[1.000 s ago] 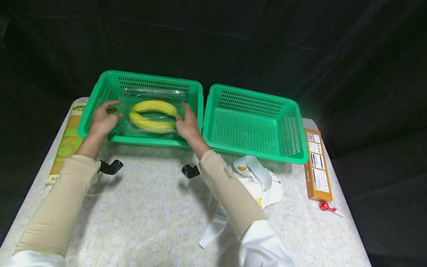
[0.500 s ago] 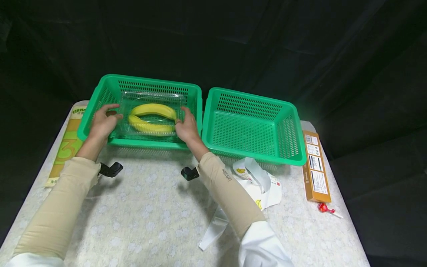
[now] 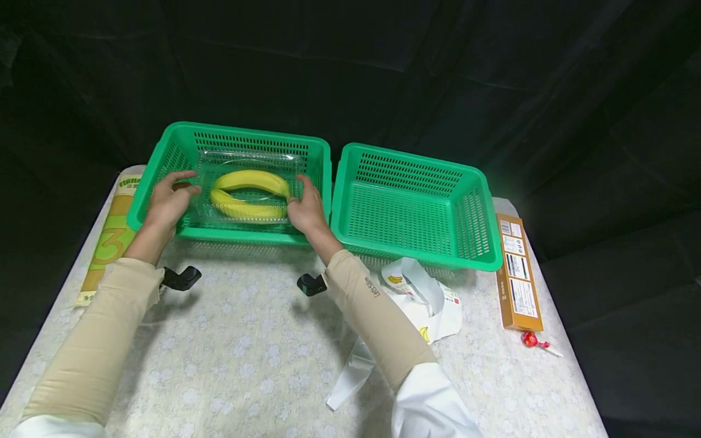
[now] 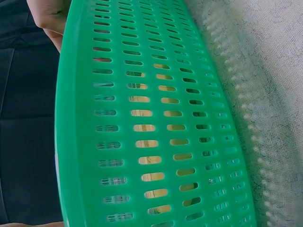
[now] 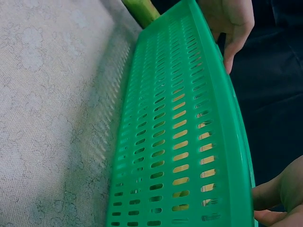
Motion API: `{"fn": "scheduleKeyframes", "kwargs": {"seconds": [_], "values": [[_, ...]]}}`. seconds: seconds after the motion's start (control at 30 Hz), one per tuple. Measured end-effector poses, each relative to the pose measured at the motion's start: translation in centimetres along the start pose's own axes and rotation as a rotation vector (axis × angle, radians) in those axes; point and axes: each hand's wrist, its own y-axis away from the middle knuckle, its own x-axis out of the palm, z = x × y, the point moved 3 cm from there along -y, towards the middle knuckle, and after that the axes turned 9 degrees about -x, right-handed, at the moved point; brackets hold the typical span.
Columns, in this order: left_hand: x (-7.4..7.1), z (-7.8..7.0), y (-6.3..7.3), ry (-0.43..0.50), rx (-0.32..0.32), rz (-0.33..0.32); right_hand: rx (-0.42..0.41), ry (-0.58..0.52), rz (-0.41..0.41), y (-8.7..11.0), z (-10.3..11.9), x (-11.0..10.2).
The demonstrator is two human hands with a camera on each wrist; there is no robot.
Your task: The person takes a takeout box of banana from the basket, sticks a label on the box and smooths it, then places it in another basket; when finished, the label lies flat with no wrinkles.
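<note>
A clear plastic box (image 3: 249,158) lies in the left green basket (image 3: 246,235), with two yellow bananas (image 3: 252,179) showing through it. My left hand (image 3: 167,204) holds the box's left side, thumb and index finger at its edge. On the opposite side my right hand (image 3: 306,210) grips the box, its thumb near the banana ends. From the left wrist, the slotted basket wall hides most of the box; my right hand (image 4: 49,16) shows above the rim. The right wrist view has my left hand (image 5: 234,23) at the far end and my right fingers at the near rim.
A second green basket (image 3: 402,213) stands at right. Around the table (image 3: 219,353) lie a green and brown packet (image 3: 112,237), crumpled white strips with banana prints (image 3: 438,310), an orange box (image 3: 520,274) and a red lollipop (image 3: 530,339). Black cloth (image 3: 350,67) hangs behind.
The head view has shifted slightly, so the baskets sit a little lower in it. Both hands stay at the sides of the clear box.
</note>
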Motion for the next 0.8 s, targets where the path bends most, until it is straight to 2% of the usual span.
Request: {"fn": "scheduleKeyframes", "kwargs": {"seconds": [0.53, 0.8], "values": [[0.01, -0.05, -0.07, 0.011, -0.006, -0.011, 0.021, -0.005, 0.012, -0.01, 0.06, -0.02], [0.13, -0.3, 0.24, 0.027, -0.002, -0.031, 0.028, 0.019, 0.045, 0.1, 0.39, -0.11]]}}
